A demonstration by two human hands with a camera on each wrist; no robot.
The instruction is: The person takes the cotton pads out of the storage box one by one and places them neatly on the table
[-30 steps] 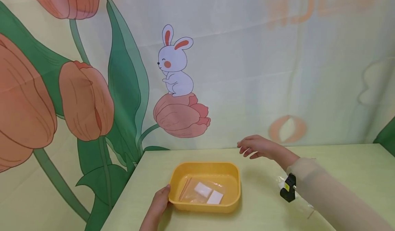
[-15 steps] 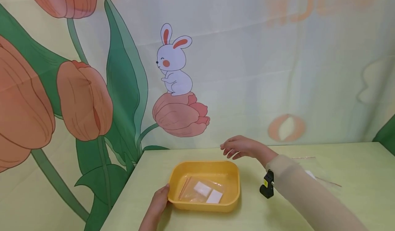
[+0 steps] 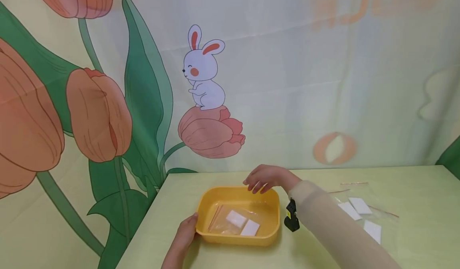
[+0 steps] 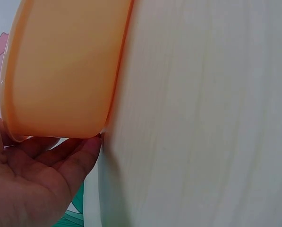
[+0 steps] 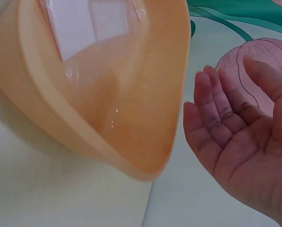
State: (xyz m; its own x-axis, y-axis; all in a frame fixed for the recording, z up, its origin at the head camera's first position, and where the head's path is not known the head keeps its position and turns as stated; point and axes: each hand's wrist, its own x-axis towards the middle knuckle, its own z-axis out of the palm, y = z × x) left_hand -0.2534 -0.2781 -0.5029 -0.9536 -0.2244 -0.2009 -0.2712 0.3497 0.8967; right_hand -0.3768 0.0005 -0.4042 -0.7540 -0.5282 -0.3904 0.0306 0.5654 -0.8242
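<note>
Right hand reaches the tray with nothing in it

What I notice first from my end is that the right hand [image 3: 266, 178] has come leftward and slightly down, so it now hangs over the far right corner of the tray [image 3: 237, 242]. It carries nothing: its fingers are loose and gently bent, and the right wrist view shows a bare palm with a gap between fingertips and rim. As I judge it, the hand is available for work at the tray, but the shift has altered nothing inside.

The left hand [image 3: 185, 231] grips the tray at its left end, fingers bent against the outer wall. My left wrist view confirms the contact (the thumb is partly cut off there, so I can't vouch for all of it).

The tray sits low in the middle of the frame, on the table [image 3: 172, 197]. On its floor lies one clear bag [image 3: 223, 222] with a reddish strip along its left edge. Two white squares [image 3: 250, 228] show inside it, side by side and slightly askew.

Because the sleeve [image 3: 334, 217] has swung left, more bags [image 3: 363, 218] are uncovered at lower right. I count three reddish strips and three white pieces [image 3: 372, 231] among them; which piece belongs to which bag, I can't tell.
</note>
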